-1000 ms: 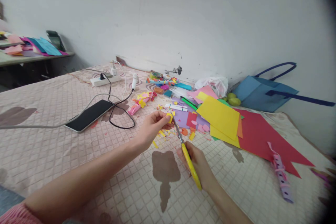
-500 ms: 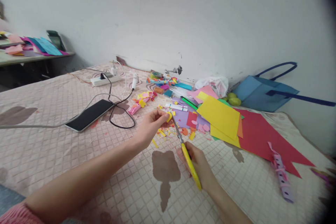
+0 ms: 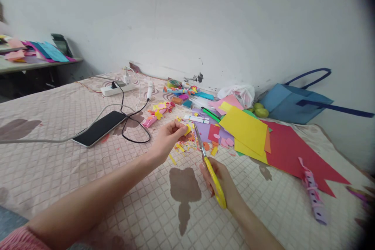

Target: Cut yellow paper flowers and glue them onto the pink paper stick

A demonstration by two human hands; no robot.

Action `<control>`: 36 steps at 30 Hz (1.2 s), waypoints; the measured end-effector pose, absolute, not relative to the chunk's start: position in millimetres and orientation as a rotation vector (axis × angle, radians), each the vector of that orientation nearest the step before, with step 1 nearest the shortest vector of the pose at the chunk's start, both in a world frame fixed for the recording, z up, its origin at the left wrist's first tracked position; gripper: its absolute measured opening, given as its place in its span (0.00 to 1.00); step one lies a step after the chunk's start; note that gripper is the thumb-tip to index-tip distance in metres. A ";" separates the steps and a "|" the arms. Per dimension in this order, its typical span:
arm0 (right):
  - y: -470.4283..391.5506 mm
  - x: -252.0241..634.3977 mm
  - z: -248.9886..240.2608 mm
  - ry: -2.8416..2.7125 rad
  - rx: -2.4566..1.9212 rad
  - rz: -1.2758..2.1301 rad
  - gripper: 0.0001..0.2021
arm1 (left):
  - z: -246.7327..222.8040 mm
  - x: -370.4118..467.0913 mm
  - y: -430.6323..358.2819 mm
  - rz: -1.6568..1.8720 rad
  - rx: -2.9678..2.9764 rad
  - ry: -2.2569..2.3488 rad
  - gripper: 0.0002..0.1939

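Between thumb and fingers, my left hand (image 3: 170, 137) pinches a small yellow piece (image 3: 187, 129) near the middle of the view. My right hand (image 3: 219, 181) is wrapped round the yellow handles of a pair of scissors (image 3: 215, 179). The metal blades point up and away, a little right of the yellow piece and apart from it. Small paper scraps (image 3: 181, 147) lie on the cloth below and beyond my left hand. A purple sheet (image 3: 202, 129) with a red piece (image 3: 213, 133) on it lies just behind the blades.
Yellow sheets (image 3: 246, 129) overlap a large red sheet (image 3: 293, 152) at right, near a purple roll (image 3: 314, 195). A blue bag (image 3: 295, 101) leans by the wall. At left are a dark phone (image 3: 101, 128), cables and a power strip (image 3: 117, 89). A pink decorated item (image 3: 155, 115) lies behind my left hand.
The scissors in my right hand have moved slightly right, away from the yellow piece. The yellow piece in my left hand has shifted a little left and down.
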State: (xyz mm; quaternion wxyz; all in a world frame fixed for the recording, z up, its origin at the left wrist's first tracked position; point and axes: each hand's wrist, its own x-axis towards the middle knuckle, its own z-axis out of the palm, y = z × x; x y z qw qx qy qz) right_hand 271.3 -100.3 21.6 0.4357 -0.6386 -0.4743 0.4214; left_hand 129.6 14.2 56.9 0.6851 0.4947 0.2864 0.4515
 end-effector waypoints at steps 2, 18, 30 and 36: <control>-99.1 272.4 22.6 -1.114 -1.544 1.114 0.17 | 56.1 130.2 12.0 0.952 1.129 0.642 0.11; -93.2 280.5 21.9 -0.818 -1.158 1.094 0.12 | 42.6 141.4 -17.7 0.647 1.364 0.599 0.10; -92.3 281.8 23.8 -0.796 -1.087 1.265 0.11 | 46.6 136.6 -6.1 0.681 1.602 0.441 0.07; -93.6 281.2 25.0 -0.896 -1.215 1.071 0.12 | 41.2 139.6 -9.6 0.622 1.560 0.526 0.12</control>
